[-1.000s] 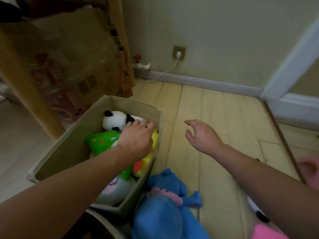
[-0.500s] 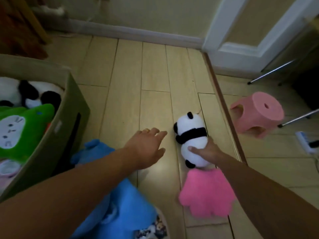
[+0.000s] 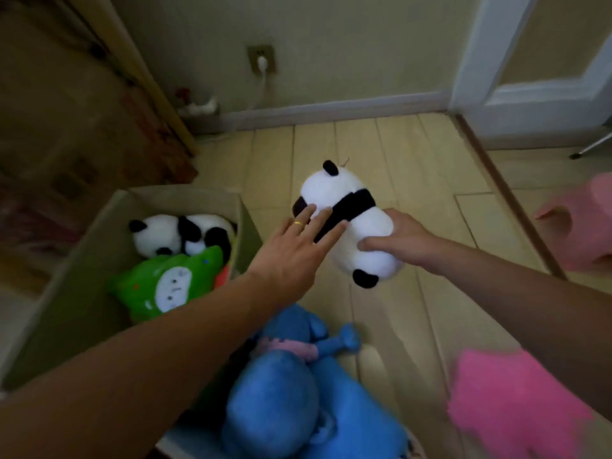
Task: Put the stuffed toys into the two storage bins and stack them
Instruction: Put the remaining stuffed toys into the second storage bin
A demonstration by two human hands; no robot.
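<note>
Lifted off the floor since half a second ago: panda toy (image 3: 344, 223), now in mid-air beside the storage bin (image 3: 79, 260) (panda and green plush already inside). Your right hand (image 3: 402, 240) grips its lower body; your left hand (image 3: 291, 256), fingers straight, touches its black band.

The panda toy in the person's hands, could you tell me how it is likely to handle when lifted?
The panda toy looks plush, so probably soft and light. The right hand grips it alone; the left hand only touches it.
</note>
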